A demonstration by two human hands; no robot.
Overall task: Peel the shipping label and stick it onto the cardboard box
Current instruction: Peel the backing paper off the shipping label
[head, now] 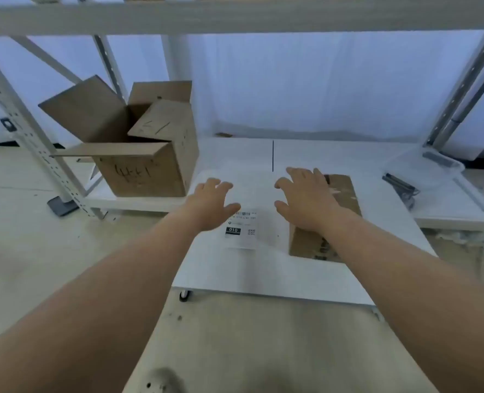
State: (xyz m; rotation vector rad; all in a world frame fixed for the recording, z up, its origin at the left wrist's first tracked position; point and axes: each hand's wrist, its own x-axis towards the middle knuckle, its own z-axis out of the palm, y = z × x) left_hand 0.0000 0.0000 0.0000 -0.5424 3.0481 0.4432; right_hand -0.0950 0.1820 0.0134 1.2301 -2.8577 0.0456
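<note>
With my left hand [210, 204] and right hand [306, 198] both spread and empty, I'd pin the shipping label [241, 229] lying on the white table [263, 273] beside the flat cardboard box [346, 199] and lift one corner slowly

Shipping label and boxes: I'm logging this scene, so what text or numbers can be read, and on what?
"010": white on a black block, on the shipping label.
Label's other lines and codes: too blurred.
Open cardboard box: dark handwritten marks, unreadable.
Flat cardboard box: dark print, unreadable.
</note>
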